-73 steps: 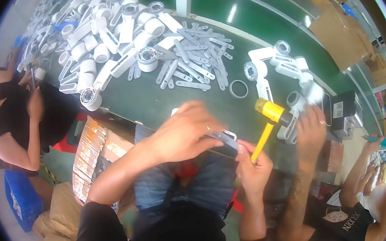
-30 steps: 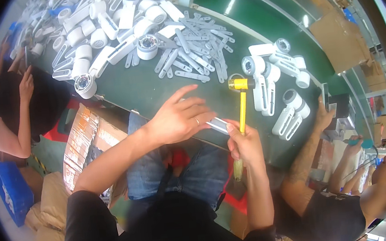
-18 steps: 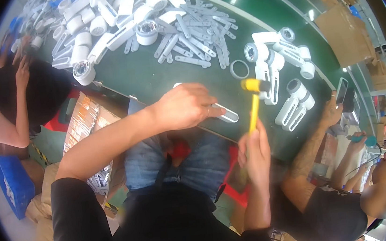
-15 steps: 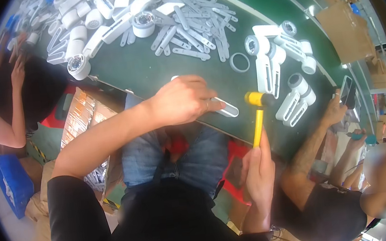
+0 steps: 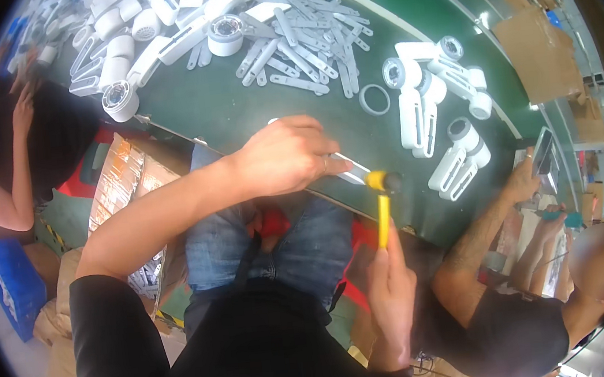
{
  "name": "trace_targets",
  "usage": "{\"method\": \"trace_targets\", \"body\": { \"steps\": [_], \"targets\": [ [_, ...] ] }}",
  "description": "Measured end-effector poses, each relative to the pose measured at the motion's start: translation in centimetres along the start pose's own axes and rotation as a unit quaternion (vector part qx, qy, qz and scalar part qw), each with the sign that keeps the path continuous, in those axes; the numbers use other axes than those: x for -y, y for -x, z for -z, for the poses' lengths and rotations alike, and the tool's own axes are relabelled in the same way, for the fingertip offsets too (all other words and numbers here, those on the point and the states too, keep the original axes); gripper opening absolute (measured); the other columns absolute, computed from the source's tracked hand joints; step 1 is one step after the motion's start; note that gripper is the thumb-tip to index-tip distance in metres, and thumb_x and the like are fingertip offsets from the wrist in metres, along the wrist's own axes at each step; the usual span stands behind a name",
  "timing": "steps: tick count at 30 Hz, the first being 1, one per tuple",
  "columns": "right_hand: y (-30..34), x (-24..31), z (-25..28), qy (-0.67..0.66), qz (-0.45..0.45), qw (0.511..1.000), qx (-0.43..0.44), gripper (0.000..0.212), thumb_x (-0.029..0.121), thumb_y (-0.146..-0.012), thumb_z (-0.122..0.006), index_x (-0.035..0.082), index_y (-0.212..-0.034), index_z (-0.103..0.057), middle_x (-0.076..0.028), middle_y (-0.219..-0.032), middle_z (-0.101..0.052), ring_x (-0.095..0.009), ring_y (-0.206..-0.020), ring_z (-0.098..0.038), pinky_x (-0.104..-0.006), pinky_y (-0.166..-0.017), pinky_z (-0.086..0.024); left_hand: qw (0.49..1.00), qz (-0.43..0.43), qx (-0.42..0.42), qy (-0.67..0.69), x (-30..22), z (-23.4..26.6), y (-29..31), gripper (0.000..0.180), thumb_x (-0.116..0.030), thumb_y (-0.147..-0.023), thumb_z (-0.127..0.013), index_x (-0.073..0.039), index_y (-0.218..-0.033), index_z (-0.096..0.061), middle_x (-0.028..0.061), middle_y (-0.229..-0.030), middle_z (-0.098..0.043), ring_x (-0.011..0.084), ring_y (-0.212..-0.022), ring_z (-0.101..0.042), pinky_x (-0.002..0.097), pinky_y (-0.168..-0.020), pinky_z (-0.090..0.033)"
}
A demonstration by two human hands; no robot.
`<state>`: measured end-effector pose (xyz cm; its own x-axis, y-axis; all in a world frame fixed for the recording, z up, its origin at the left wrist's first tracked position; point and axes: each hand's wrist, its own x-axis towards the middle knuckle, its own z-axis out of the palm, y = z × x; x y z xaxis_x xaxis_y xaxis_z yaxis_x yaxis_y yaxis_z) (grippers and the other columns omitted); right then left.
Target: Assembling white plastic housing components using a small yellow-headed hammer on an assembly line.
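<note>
My left hand (image 5: 285,157) is closed around a long white plastic piece (image 5: 349,169) at the near edge of the green table, and much of the piece is hidden under my fingers. Its slotted end sticks out to the right. In my right hand (image 5: 392,286) is the yellow handle of a small mallet (image 5: 383,217). The yellow and black mallet head is at the tip of the white piece; whether they touch I cannot tell.
Grey flat strips (image 5: 295,57) lie heaped beyond my hands, beside piled white round-headed parts (image 5: 223,35). A grey ring (image 5: 374,99) and white jointed assemblies (image 5: 418,103) are on the right. An open cardboard box (image 5: 120,178) stands left. One co-worker sits on each side; the right one holds a phone (image 5: 542,152).
My right hand has brought the mallet left and slightly down, from beside the white piece to its tip. My left hand stays in place around the piece.
</note>
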<state>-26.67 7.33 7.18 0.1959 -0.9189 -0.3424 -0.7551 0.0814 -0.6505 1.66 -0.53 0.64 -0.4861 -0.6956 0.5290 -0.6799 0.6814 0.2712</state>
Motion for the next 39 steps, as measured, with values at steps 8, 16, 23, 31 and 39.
{"method": "trace_targets", "body": {
  "steps": [8,16,23,31,39],
  "targets": [
    [-0.1,-1.9,-0.4,-0.173,0.019,0.984,-0.027,0.049,0.016,-0.112,-0.043,0.005,-0.160,-0.039,-0.003,-0.071,-0.056,-0.007,-0.059,-0.052,-0.0258,-0.054,-0.043,0.996,-0.055,0.067,0.030,0.7,0.8,-3.1,0.017,-0.015,-0.077,-0.071,-0.013,-0.092,-0.077,0.0022,-0.094,-0.071,0.0247,-0.106,-0.062,0.0427,-0.114,-0.040],
    [0.3,-0.8,-0.4,-0.235,0.012,0.972,-0.020,0.052,0.022,-0.114,-0.039,0.008,-0.164,-0.031,0.002,-0.068,-0.047,-0.005,-0.054,-0.042,-0.0222,-0.050,-0.038,0.998,0.058,0.006,0.030,-2.0,2.9,0.8,0.041,-0.019,-0.079,-0.078,-0.013,-0.119,-0.075,0.0106,-0.135,-0.064,0.0332,-0.122,-0.059,0.0450,-0.109,-0.046],
    [0.1,3.3,-0.6,-0.147,0.020,0.988,-0.032,0.052,0.017,-0.113,-0.041,0.005,-0.163,-0.033,0.000,-0.070,-0.051,-0.006,-0.058,-0.047,-0.0241,-0.055,-0.043,0.985,0.119,-0.119,0.038,-1.0,-0.6,2.6,0.052,-0.013,-0.082,-0.081,-0.018,-0.131,-0.070,0.0121,-0.136,-0.066,0.0330,-0.113,-0.067,0.0418,-0.096,-0.056],
    [0.9,5.0,-0.5,-0.095,0.061,0.992,-0.051,0.053,0.017,-0.111,-0.043,0.002,-0.161,-0.035,-0.002,-0.069,-0.052,-0.008,-0.059,-0.048,-0.0257,-0.057,-0.043,0.942,0.260,-0.045,0.207,-0.6,-1.2,3.2,0.056,-0.008,-0.085,-0.080,-0.014,-0.138,-0.063,0.0099,-0.118,-0.074,0.0327,-0.104,-0.070,0.0415,-0.090,-0.058],
    [-1.6,4.0,-1.4,0.021,0.065,0.998,0.001,0.051,0.017,-0.110,-0.044,0.008,-0.160,-0.038,-0.021,-0.078,-0.063,-0.031,-0.063,-0.064,-0.0397,-0.063,-0.051,0.928,0.280,-0.063,0.236,0.1,-1.8,3.2,0.071,-0.015,-0.090,-0.078,-0.016,-0.152,-0.042,0.0117,-0.118,-0.072,0.0387,-0.111,-0.067,0.0481,-0.093,-0.056]
  ]
}}
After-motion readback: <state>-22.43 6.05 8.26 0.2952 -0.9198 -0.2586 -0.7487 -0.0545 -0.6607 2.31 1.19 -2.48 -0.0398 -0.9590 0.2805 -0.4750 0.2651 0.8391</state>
